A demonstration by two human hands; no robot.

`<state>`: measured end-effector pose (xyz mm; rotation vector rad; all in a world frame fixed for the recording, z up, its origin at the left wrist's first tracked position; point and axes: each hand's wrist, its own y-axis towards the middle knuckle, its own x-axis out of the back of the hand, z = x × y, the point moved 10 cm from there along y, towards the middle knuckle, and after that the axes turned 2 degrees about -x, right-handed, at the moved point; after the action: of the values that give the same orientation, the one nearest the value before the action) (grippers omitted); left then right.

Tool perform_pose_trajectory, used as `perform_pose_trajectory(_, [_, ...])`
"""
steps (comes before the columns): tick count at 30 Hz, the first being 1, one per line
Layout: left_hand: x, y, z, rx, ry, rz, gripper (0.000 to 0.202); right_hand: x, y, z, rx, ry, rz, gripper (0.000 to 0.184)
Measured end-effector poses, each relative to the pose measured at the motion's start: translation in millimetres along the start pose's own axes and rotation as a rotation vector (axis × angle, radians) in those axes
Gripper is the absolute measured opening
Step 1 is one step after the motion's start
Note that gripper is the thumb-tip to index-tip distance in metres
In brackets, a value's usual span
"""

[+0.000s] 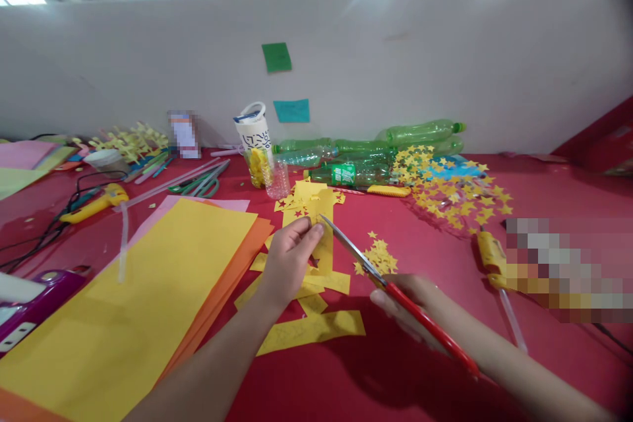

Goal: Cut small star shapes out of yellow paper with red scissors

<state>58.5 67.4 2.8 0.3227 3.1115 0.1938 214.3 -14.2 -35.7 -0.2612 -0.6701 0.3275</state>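
My left hand pinches a strip of yellow paper over the red table, fingers closed on its left edge. My right hand grips red-handled scissors; their blades point up-left and meet the strip near my left fingertips. Yellow paper offcuts lie under and in front of my hands. A small heap of cut yellow stars sits just right of the blades.
A stack of yellow, orange and pink sheets lies at the left. Green plastic bottles, a cup, more yellow stars, green scissors and two yellow glue guns crowd the back. A partition wall stands behind.
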Motion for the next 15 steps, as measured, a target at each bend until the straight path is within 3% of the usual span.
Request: perform_pose_trajectory(15, [-0.2,-1.4,-3.5,-0.026,-0.048,-0.016,0.035,-3.8,2.1,3.0,-0.018,0.066,0.072,0.049])
